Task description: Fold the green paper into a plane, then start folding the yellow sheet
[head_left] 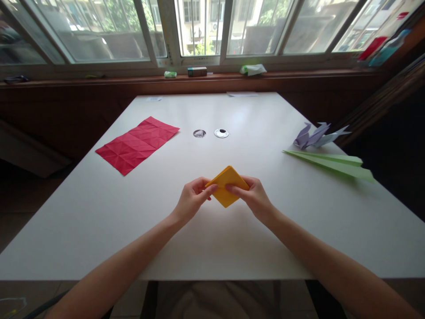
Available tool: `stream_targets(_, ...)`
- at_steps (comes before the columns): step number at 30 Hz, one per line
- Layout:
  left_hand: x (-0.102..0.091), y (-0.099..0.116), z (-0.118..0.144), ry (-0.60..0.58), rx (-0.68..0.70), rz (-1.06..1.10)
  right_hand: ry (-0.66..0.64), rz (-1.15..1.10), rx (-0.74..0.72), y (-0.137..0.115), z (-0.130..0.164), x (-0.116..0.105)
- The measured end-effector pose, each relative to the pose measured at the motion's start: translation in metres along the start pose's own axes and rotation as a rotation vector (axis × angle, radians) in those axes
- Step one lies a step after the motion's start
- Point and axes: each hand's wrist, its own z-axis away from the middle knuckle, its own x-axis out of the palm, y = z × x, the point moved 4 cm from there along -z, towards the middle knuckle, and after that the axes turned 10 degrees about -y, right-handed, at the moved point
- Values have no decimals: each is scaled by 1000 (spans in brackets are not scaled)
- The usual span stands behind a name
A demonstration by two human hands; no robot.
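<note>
A folded orange paper square [227,186] is held just above the middle of the white table [212,239], one corner pointing down. My left hand [192,199] pinches its left corner with thumb and fingers. My right hand [254,195] grips its right side, fingers over the top layer. Both hands are closed on the paper, close together.
A creased red paper sheet [137,144] lies flat at the left. A green paper plane [332,163] and a lilac folded paper bird [317,135] sit at the right. Two round cable grommets [210,133] mark the table's middle. Small boxes rest on the windowsill [212,77].
</note>
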Motion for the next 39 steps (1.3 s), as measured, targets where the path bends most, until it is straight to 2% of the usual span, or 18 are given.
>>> stream_targets(6,-3,2,2,55,-1,-32,-74,-8,10,0,-2,3)
stream_targets(10,-5,1,1,87,-4,-17,-14,-36,-25,0,-3,-2)
stream_targets(13,-5,-1,0,76,-32,11,21,-75,-21,3,-4,-5)
stream_targets(18,-2,-4,-1,4,-72,56,-10,-62,4,4,-4,-2)
stream_targets(24,-3,-6,-1,37,-38,80,-39,-58,31,5,-4,1)
stream_targets(28,-5,-4,-1,60,-7,75,-15,-96,-21,3,-4,0)
stream_targets(34,-7,0,-1,99,37,43,-19,-35,-116,-1,-5,0)
stream_targets(39,-6,-1,0,87,49,-12,14,-5,-140,0,-4,-1)
